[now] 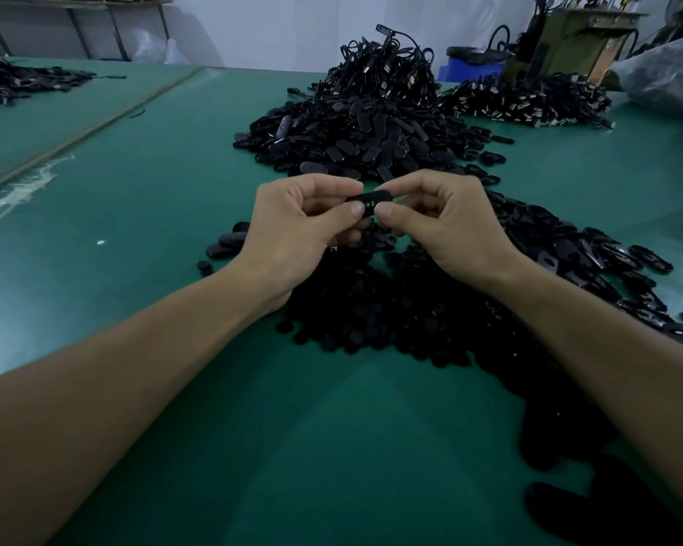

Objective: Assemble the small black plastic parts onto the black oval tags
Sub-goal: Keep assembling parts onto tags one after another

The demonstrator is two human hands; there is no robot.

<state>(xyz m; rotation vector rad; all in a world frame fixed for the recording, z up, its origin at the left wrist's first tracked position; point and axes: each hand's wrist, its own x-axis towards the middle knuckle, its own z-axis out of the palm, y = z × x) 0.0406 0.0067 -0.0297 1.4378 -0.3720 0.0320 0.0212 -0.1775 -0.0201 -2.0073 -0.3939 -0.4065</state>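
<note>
Both forearms are seen stretched in from the near edge over the green surface. One black oval tag is held in the air between the two hands, just above the heap of small round parts. The left hand is pinched on the tag's left end with thumb and forefinger, other fingers curled. The right hand is pinched on the right end the same way. Slots are visible in the tag's face between the thumbs. Whether a small part is seated in it cannot be told: too dark, partly hidden. The step is judged as fitting a part into the held tag. A firm, square thumb press is judged to be needed next, then a fresh tag from the pile of oval tags beyond the hands. More tags are spread at right.
</note>
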